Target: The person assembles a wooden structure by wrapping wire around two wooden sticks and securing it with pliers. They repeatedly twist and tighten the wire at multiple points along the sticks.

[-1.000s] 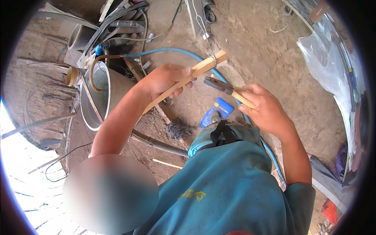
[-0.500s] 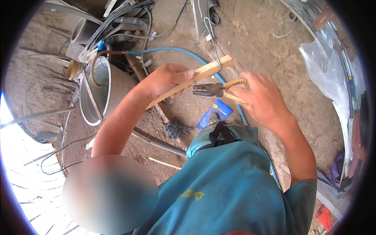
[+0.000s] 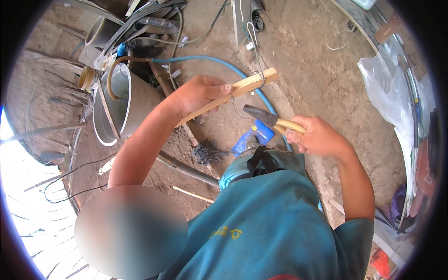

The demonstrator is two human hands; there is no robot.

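My left hand (image 3: 201,97) is closed round a long narrow strip of wood (image 3: 249,84), its thumb pressed on the top face. The strip slants up to the right in front of me. A thin wire (image 3: 262,79) loops round it close to its far end, and a loose wire end (image 3: 237,111) dangles below it by my fingers. In my right hand (image 3: 317,135) is a pair of pliers (image 3: 261,115) with yellowish handles and dark jaws. The pliers point up and left, below the wood and apart from it.
A white bucket (image 3: 151,100) stands at the left, with a brown hose end inside. A blue hose (image 3: 205,58) runs across the dirt floor. Clear plastic sheeting (image 3: 385,88) hangs at the right. A blue packet (image 3: 259,135) is near my feet, and dark tangled fibres (image 3: 207,151) lie beside it.
My right hand has drawn the pliers down and away from the wood and turned them. The loose wire end now hangs free. My left hand keeps its grip in nearly the same place.
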